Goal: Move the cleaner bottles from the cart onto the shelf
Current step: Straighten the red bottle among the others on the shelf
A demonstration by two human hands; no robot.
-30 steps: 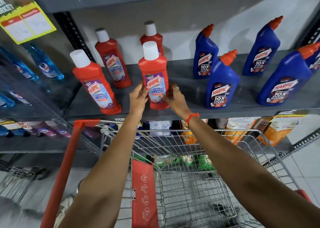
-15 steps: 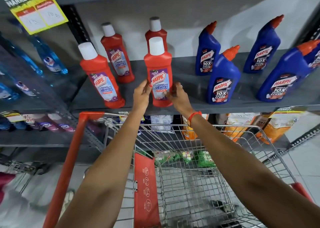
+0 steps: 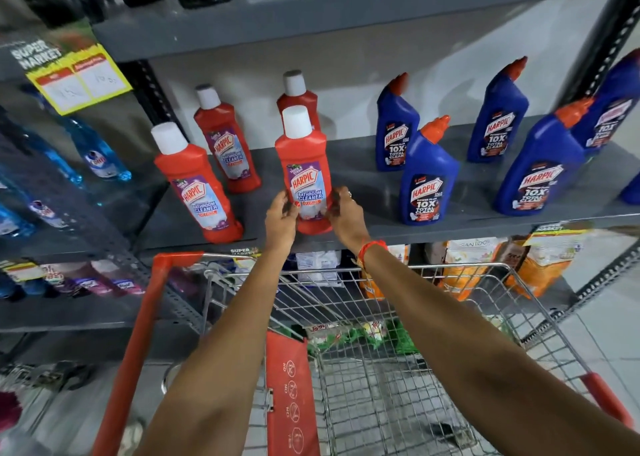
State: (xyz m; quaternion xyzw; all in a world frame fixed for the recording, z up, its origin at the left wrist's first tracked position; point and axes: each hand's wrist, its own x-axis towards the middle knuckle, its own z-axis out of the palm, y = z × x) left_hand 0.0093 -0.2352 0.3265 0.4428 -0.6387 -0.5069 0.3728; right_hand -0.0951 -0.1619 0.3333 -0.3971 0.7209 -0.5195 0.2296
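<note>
A red bathroom cleaner bottle (image 3: 304, 164) with a white cap stands upright near the front edge of the grey shelf (image 3: 363, 171). My left hand (image 3: 281, 217) grips its lower left side and my right hand (image 3: 346, 218) grips its lower right side. Three more red bottles stand on the same shelf: one at the front left (image 3: 194, 185), one behind it (image 3: 225, 140) and one (image 3: 296, 91) directly behind the held bottle. The wire cart (image 3: 381, 369) is below my arms, and I see no cleaner bottles in its basket.
Several blue toilet cleaner bottles (image 3: 427, 175) stand on the right half of the shelf. Blue bottles (image 3: 100, 154) fill the left unit. Orange pouches (image 3: 540, 268) sit on the shelf below. A yellow price tag (image 3: 78, 81) hangs at the upper left. The cart handle (image 3: 138, 334) is red.
Both hands stay on the red bottle's base. The view has shifted, so the shelf and bottles sit lower and more to the right in the frame.
</note>
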